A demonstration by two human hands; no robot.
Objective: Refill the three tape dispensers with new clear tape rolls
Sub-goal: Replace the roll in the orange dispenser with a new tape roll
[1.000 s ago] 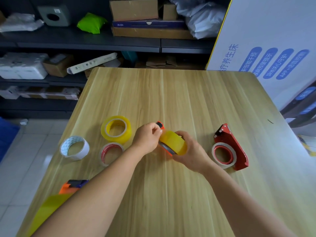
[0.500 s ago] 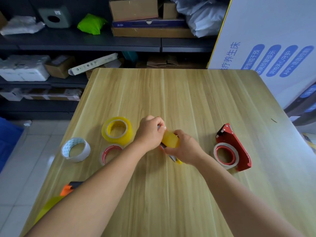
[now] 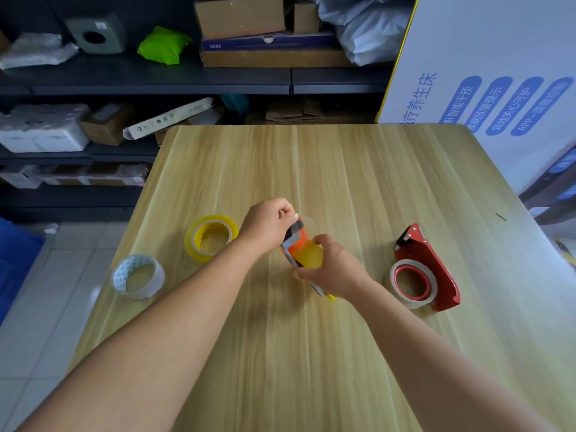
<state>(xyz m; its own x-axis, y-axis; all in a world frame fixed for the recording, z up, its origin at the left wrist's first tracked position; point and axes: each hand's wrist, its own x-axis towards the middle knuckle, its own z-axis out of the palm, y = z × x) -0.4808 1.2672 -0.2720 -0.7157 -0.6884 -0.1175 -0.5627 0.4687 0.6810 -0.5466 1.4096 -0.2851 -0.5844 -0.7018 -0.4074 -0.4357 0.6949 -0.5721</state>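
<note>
An orange tape dispenser (image 3: 294,241) with a yellowish clear roll (image 3: 310,254) in it is held over the middle of the wooden table (image 3: 343,169). My right hand (image 3: 335,269) grips it around the roll from the right. My left hand (image 3: 268,222) pinches its grey front end from the left. A red dispenser (image 3: 436,260) lies to the right with a red-cored roll (image 3: 411,282) in it. A full yellowish roll (image 3: 210,238) lies on the table to the left of my left hand, and a white roll (image 3: 137,275) near the left edge.
Dark shelves (image 3: 156,79) with cardboard boxes and bags stand behind the table. A large white printed box (image 3: 498,73) rises at the right rear corner. Tiled floor and a blue bin (image 3: 15,260) are off the left edge.
The orange dispenser has been turned so its front end points up and away. My left hand moved from the roll's side to that front end. My left arm now hides the small red-cored roll.
</note>
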